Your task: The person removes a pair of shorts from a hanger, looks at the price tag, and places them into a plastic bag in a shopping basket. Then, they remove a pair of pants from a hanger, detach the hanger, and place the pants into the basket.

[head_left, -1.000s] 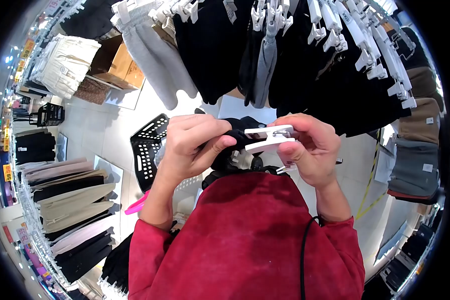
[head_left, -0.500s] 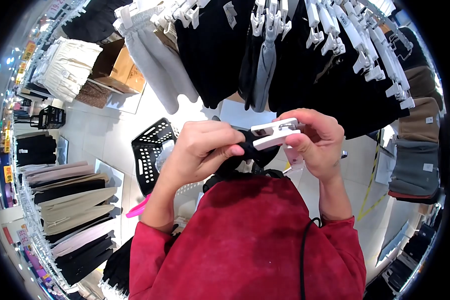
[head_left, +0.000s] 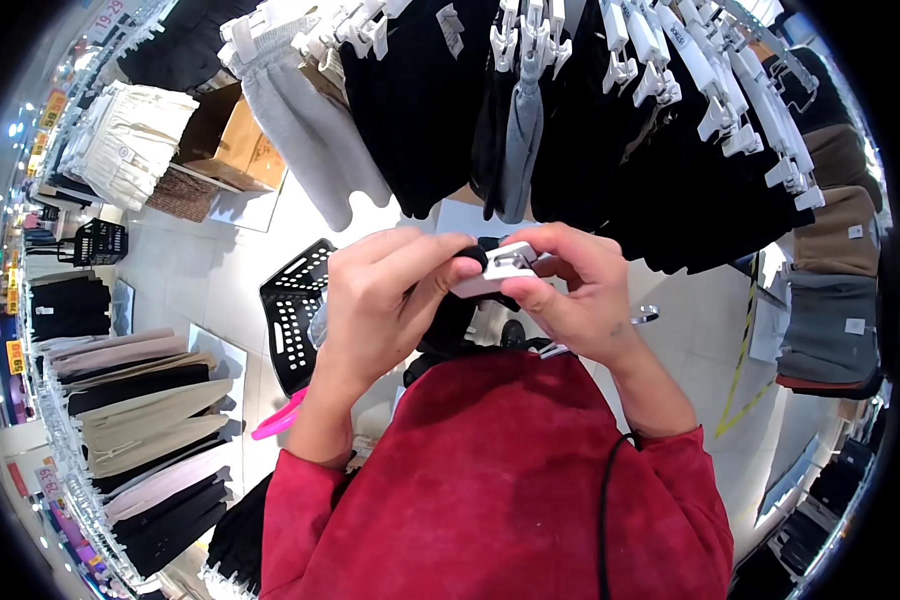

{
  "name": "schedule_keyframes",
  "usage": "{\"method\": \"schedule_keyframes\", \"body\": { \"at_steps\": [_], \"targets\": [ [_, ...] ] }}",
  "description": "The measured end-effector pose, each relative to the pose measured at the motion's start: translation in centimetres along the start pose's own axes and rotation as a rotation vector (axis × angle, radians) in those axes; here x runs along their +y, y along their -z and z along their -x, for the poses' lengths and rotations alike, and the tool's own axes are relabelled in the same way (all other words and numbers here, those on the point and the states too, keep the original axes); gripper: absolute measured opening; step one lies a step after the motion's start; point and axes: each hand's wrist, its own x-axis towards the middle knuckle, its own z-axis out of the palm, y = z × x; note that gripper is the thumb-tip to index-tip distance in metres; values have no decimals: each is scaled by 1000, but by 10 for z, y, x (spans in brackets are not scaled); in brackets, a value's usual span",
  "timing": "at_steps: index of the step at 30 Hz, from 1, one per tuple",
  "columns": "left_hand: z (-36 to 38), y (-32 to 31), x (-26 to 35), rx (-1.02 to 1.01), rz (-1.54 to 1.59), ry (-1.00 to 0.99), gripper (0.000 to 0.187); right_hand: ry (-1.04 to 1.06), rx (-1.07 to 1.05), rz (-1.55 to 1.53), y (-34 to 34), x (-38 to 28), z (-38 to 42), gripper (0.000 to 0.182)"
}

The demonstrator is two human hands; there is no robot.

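My left hand [head_left: 385, 290] is closed, thumb and forefinger pinching the edge of a black garment [head_left: 451, 320]. Most of that garment hangs below my hands and is hidden by them. In the fingers of my right hand [head_left: 575, 290] is the white clip [head_left: 502, 268] of a clip hanger, its jaws right at the pinched black edge. A metal hook [head_left: 646, 314] shows beside my right wrist.
Ahead hang black shorts [head_left: 590, 150] and grey trousers [head_left: 305, 130] on white clip hangers [head_left: 720, 105]. A black perforated basket [head_left: 295, 315] with a pink handle [head_left: 280, 415] is at my left. Racks of clothes [head_left: 150, 410] line both sides.
My right hand has moved left with the clip, bringing its jaws to the black edge in my left fingers. The hook has come into clearer view beside my right wrist.
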Motion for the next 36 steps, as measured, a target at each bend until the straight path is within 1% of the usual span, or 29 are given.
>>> {"method": "schedule_keyframes", "body": {
  "at_steps": [3,4,7,8,11,12,13,15,17,19,20,21,23,25,26,27,29,32,35,36],
  "targets": [
    [-2,-8,-3,63,35,58,10,-173,23,-185,-8,-1,-5,27],
    [-2,-6,-2,30,49,130,11,-188,17,-187,-9,-2,-7,26],
    [-3,-13,-23,36,115,76,11,-275,5,-204,-10,7,-10,23],
    [-2,-13,-25,-2,162,148,15,-276,-11,-226,-8,12,-11,21],
    [-3,-11,-31,43,185,131,21,-330,10,-195,0,5,-22,20],
    [-2,-7,-28,110,125,123,31,-343,61,-187,0,2,-27,20],
    [-1,-4,-20,249,45,109,33,-346,92,-197,3,-1,-33,20],
    [25,-5,-24,526,-163,46,31,-321,153,-189,11,-5,-45,22],
    [66,-19,-21,472,212,135,28,-261,223,-189,18,-6,-53,24],
    [100,-54,-20,151,491,466,22,-255,295,-235,22,-14,-62,24],
    [111,-80,-34,-75,710,650,22,-213,296,-325,24,-17,-65,24],
    [124,-108,-52,-309,928,826,25,-192,313,-376,26,-21,-69,26],
    [153,-161,-92,-543,1344,965,50,-223,354,-495,27,-29,-76,28],
    [138,-180,-104,-521,1530,1004,75,-206,326,-536,29,-33,-81,31],
    [126,-186,-113,-553,1491,893,87,-197,350,-540,24,-35,-82,32],
    [112,-192,-119,-504,1632,852,87,-188,375,-545,20,-38,-83,33],
    [83,-202,-121,-458,1706,839,83,-186,358,-542,13,-39,-84,33],
    [50,-201,-99,-223,1846,772,69,-196,349,-552,12,-38,-82,34],
    [47,-196,-91,21,2009,844,48,-207,370,-520,13,-35,-78,35],
    [53,-197,-94,44,2000,911,44,-203,376,-497,15,-33,-78,36]
  ]
}}
